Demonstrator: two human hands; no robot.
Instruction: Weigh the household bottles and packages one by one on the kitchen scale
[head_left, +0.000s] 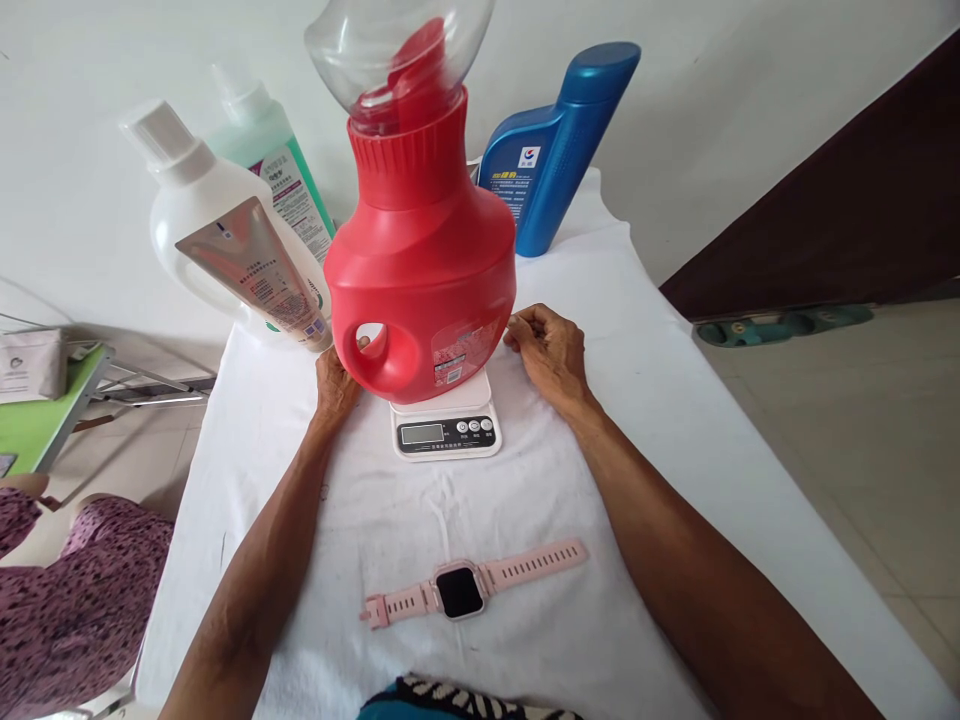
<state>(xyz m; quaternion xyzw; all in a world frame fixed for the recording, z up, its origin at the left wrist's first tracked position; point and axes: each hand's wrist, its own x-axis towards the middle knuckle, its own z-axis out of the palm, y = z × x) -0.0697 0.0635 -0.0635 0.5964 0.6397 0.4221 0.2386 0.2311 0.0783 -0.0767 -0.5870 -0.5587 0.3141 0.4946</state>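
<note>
Flanking the round-shouldered red plastic jug (420, 250): L hand (336, 387), part-hidden, & R hand (553, 350), fingers curled; can't tell if either grips; jug's on white plastic digital scale (448, 438), white-clothed tabletop (532, 510); prob. best centre it, ease hands clear, keep grey display (422, 434) visible.

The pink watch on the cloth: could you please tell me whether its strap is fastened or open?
Open: its strap extends to both sides of the dark screen, with the ends apart.

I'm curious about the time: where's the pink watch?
In the head view, the pink watch lies at lower centre on the white cloth, nearer the camera than the white scale under the red bottle.
</note>
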